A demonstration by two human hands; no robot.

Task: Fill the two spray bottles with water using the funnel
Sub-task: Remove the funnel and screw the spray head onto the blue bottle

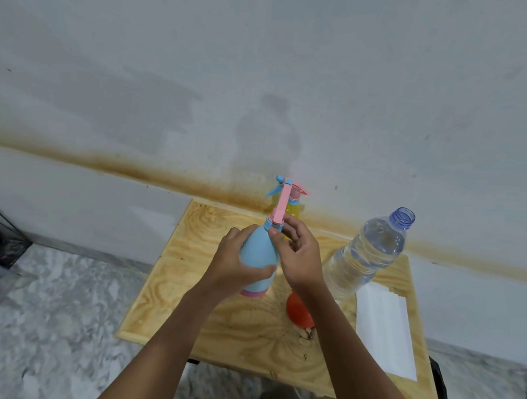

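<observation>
A light blue spray bottle (259, 250) with a pink base stands on the wooden board, and my left hand (237, 261) wraps around its body. My right hand (295, 254) pinches the collar of its pink spray head (280, 205) at the bottle's neck. Behind them, near the wall, stands a yellow spray bottle (293, 207) with a pink and blue head, partly hidden. An orange funnel (299, 312) lies on the board under my right wrist. To the right stands a large clear water bottle (366, 254), uncapped and mostly full.
The wooden board (243, 326) is a small low table against a white stained wall. A white folded cloth or paper (384, 330) lies on its right side. Grey marbled floor surrounds it, with a dark object at the far left.
</observation>
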